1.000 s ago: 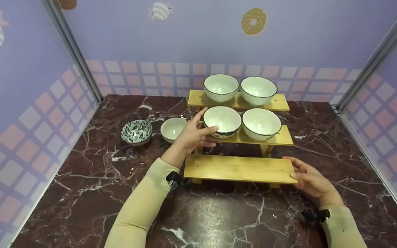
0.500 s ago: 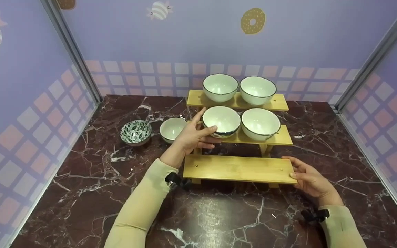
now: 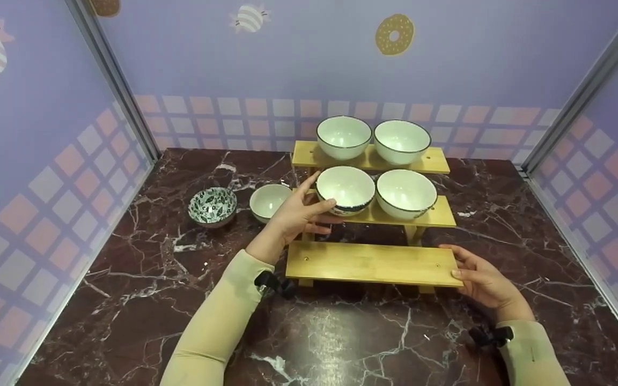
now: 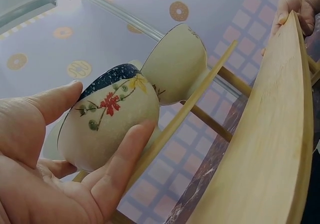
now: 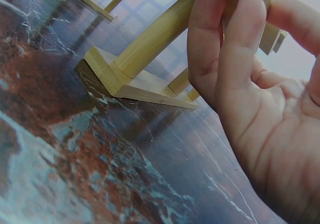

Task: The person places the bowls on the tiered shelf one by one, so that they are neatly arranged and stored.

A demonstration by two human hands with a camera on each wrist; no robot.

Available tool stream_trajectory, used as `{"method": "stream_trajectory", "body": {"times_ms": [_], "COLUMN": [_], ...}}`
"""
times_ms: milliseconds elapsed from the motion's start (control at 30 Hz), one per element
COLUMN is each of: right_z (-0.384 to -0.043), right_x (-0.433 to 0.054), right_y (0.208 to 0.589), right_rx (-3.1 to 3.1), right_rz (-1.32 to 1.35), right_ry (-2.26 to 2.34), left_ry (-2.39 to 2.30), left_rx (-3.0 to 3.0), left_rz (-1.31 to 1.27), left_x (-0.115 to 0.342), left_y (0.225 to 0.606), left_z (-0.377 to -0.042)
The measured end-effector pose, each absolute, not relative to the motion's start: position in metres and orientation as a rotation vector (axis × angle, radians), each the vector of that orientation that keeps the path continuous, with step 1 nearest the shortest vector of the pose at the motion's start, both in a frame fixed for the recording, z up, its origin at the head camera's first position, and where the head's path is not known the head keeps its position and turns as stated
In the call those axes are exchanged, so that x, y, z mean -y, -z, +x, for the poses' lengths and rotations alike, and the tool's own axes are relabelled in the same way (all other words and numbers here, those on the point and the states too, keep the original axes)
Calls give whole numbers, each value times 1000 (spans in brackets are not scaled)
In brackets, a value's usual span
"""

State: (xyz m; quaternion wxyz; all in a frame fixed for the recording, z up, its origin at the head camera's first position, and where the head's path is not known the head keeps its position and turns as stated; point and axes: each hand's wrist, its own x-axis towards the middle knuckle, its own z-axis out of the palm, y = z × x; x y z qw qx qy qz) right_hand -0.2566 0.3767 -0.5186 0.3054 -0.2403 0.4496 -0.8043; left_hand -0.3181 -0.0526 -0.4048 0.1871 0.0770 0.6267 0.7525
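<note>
In the head view my left hand point(image 3: 301, 214) spans the near left side of a white bowl point(image 3: 345, 187) on the rack's middle tier. Its thumb lies at the bowl's dark rim, other fingers low along the side. The left wrist view shows this bowl's red flower point(image 4: 110, 103) and blue band. My right hand point(image 3: 486, 281) pinches the right end of the wooden rack's bottom tier point(image 3: 372, 262). A second white bowl point(image 3: 406, 193) sits to the right of the held one. In the right wrist view curled fingers point(image 5: 240, 38) hold the board's corner; a rack foot point(image 5: 107, 76) rests on the table.
Two white bowls, one left point(image 3: 344, 138) and one right point(image 3: 403, 141), stand on the top tier. Left of the rack, a green-patterned bowl point(image 3: 212, 207) and a small white bowl point(image 3: 269, 201), partly behind my left hand, sit on the dark marbled table point(image 3: 142, 300). Patterned walls point(image 3: 287, 64) enclose the table.
My left hand has shifted very slightly left and down, its thumb tip a little further toward the bowl's left. The bowls, rack and right hand stay in place.
</note>
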Motion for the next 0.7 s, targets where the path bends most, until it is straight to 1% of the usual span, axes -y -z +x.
{"method": "stream_trajectory", "body": {"times_ms": [700], "right_z": [-255], "right_x": [-376], "right_y": [515], "right_rx": [-1201], "right_rz": [-599], "right_ry": [2120], "left_ry": [-2075], "left_rx": [-1836], "left_rz": [312], "left_x": [86], "left_y": [410], "left_z": [-304]}}
